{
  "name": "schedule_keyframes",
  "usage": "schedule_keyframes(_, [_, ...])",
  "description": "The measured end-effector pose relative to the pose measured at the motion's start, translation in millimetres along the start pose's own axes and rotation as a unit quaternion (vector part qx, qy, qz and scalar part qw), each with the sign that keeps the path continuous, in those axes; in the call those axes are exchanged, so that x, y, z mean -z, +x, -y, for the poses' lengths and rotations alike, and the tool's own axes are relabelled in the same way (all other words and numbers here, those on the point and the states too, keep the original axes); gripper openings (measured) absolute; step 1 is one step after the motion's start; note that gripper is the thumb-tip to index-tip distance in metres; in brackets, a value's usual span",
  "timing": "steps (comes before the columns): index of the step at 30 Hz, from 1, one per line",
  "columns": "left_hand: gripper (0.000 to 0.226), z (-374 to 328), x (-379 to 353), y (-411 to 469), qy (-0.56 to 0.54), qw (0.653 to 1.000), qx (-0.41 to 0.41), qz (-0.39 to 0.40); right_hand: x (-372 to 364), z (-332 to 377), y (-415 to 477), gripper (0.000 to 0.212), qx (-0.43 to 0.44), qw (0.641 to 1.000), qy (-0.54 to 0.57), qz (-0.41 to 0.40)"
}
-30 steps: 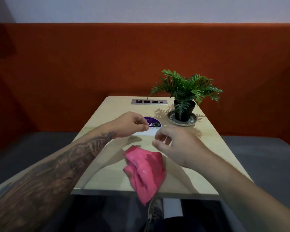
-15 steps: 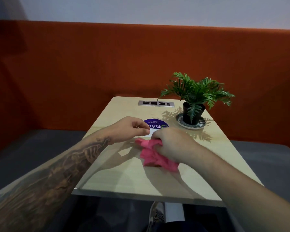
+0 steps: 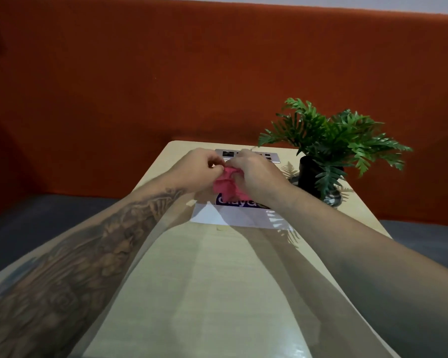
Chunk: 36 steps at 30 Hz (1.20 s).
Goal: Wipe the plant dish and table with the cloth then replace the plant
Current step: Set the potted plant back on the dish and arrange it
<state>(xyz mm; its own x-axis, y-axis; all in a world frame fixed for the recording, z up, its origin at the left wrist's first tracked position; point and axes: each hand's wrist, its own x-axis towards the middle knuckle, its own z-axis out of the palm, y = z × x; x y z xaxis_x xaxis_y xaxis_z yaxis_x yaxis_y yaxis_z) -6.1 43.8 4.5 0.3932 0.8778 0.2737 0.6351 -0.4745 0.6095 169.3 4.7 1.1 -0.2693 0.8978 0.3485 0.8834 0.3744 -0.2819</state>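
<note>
Left grip (image 3: 201,167) and right grip (image 3: 256,174) both pinch the pink cloth (image 3: 226,186); the potted plant (image 3: 329,140) sits on its dish (image 3: 334,198), so wiping looks unstarted.

Dim, warm light here. The table (image 3: 217,293) is glossy: a white rectangle of glare sits mid-table, a paler sheen spreads near the bottom edge, and broad soft shadows run beneath both forearms. The plant (image 3: 331,140) throws feathery leaf shadows onto the wood beside its pot and across the glare. The orange backrest (image 3: 114,86) sinks dark toward the upper left corner. Left hand (image 3: 199,166), right hand (image 3: 256,171) and pink cloth (image 3: 226,186) look soft, smeared. Wide-angle stretch swells the arms at the bottom corners.
</note>
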Motion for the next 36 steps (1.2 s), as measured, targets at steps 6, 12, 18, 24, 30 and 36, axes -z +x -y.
schedule_keyframes(6, [0.016,23,-11,10,0.176,0.980,0.005,0.092,-17,-7,10,0.022,0.004,0.990,-0.036,0.138])
schedule_keyframes(12, [0.016,26,-29,50,0.188,0.980,-0.014,0.063,-21,-22,29,0.024,-0.070,0.990,-0.065,0.102])
schedule_keyframes(18, [0.019,23,-40,107,0.200,0.974,-0.023,0.106,-27,-51,52,0.027,-0.138,0.986,-0.058,0.068])
schedule_keyframes(24, [0.018,21,-49,119,0.245,0.960,-0.017,0.130,-22,-52,62,0.024,-0.178,0.977,-0.067,0.099])
schedule_keyframes(30, [0.019,8,-44,85,0.288,0.940,-0.059,0.173,-4,-29,39,0.027,-0.156,0.960,-0.107,0.204])
schedule_keyframes(36, [0.023,10,-48,72,0.276,0.945,-0.049,0.169,-5,-31,32,0.019,-0.163,0.966,-0.092,0.178])
